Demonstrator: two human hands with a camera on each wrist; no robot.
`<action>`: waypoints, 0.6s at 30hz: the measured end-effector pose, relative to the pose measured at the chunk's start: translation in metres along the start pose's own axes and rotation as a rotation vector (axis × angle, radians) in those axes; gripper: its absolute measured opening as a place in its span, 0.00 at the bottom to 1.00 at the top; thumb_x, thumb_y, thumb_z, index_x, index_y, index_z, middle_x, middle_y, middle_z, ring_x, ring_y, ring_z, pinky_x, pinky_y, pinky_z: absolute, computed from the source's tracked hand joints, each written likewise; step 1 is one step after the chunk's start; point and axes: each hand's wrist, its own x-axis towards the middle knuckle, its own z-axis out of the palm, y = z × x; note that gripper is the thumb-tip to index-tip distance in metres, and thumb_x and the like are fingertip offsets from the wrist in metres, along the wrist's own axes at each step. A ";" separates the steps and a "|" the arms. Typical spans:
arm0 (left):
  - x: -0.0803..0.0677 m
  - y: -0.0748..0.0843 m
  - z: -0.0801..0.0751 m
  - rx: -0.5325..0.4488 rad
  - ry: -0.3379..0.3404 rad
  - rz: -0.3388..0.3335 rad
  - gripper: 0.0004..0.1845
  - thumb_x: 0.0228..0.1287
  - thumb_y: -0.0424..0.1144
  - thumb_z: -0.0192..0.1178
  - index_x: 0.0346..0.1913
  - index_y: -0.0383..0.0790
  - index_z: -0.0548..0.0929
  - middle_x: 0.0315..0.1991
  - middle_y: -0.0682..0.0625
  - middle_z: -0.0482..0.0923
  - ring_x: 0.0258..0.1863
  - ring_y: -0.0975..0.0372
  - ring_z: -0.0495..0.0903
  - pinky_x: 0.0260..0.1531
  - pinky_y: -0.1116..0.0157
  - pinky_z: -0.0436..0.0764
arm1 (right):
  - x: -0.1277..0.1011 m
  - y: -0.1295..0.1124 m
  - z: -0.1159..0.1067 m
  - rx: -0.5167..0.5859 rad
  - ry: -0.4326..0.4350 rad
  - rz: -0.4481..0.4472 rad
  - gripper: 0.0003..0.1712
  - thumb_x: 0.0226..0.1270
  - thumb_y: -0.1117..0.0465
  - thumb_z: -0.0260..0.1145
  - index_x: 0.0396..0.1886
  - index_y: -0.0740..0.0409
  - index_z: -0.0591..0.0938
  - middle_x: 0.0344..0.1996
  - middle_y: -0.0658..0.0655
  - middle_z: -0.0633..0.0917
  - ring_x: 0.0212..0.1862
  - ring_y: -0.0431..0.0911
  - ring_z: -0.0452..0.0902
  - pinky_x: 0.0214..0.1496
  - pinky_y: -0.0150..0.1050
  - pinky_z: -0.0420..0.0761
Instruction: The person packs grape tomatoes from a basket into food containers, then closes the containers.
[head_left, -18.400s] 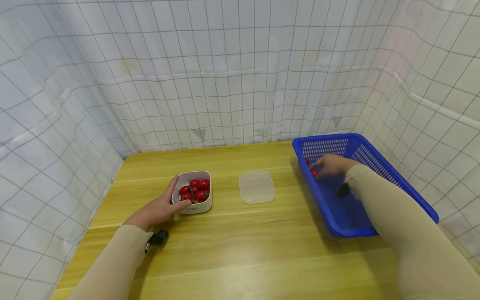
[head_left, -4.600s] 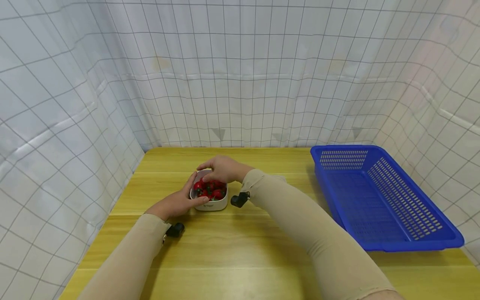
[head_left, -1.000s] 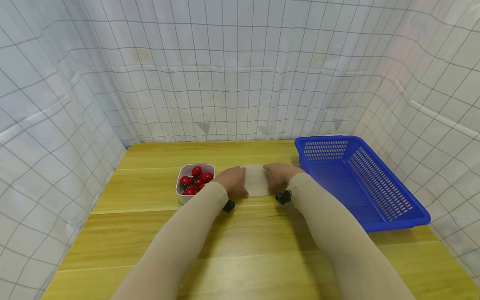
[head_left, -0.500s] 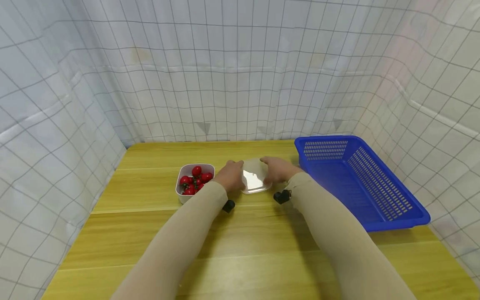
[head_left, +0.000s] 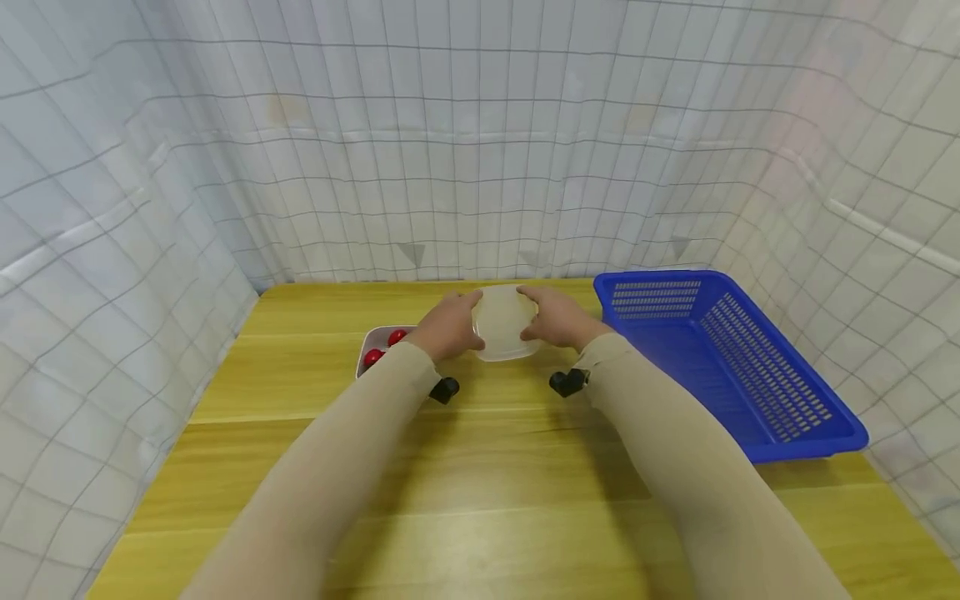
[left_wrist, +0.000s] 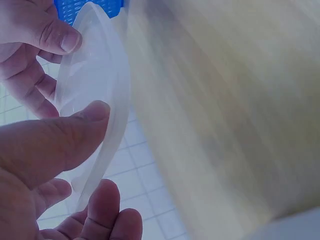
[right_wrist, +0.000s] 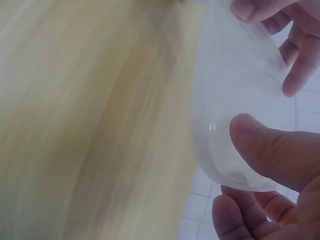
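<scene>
The wooden bench (head_left: 480,467) carries a blue basket (head_left: 750,375) at the right and, to the left of the hands, a white box (head_left: 369,348) of red tomatoes (head_left: 372,357), partly hidden behind the left forearm. Above the middle of the bench both hands hold a clear plastic lid (head_left: 504,323) in the air, clear of the wood and just right of the box. The left hand (head_left: 450,325) pinches its left edge, thumb on one face and fingers (left_wrist: 105,200) curled behind; the right hand (head_left: 558,321) grips the opposite edge in the same way, thumb in front and fingers (right_wrist: 235,215) behind. The step in hand looks like carrying the lid across to the box; the next move would call for shifting it left, levelling it and lining up its corners with the rim. The lid stands tilted, its broad face turned toward the person, its long axis roughly from near to far.
</scene>
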 end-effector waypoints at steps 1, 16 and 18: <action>-0.002 -0.001 -0.003 0.003 0.001 -0.001 0.51 0.63 0.40 0.74 0.85 0.41 0.56 0.76 0.32 0.64 0.68 0.46 0.74 0.68 0.52 0.77 | 0.000 -0.002 -0.001 0.004 0.003 -0.010 0.52 0.66 0.62 0.77 0.85 0.53 0.60 0.62 0.62 0.81 0.51 0.52 0.82 0.61 0.48 0.82; -0.029 -0.027 -0.042 -0.027 0.029 0.028 0.51 0.62 0.37 0.74 0.85 0.43 0.57 0.80 0.35 0.60 0.68 0.44 0.77 0.68 0.48 0.78 | -0.001 -0.040 -0.005 0.084 0.044 -0.093 0.49 0.67 0.61 0.76 0.84 0.54 0.64 0.75 0.63 0.71 0.54 0.53 0.85 0.58 0.48 0.86; -0.032 -0.032 -0.046 -0.028 0.028 0.026 0.51 0.63 0.37 0.73 0.85 0.44 0.57 0.78 0.35 0.61 0.63 0.45 0.79 0.65 0.49 0.80 | 0.000 -0.046 -0.004 0.081 0.053 -0.108 0.47 0.68 0.61 0.76 0.83 0.54 0.65 0.73 0.64 0.74 0.55 0.54 0.85 0.58 0.48 0.86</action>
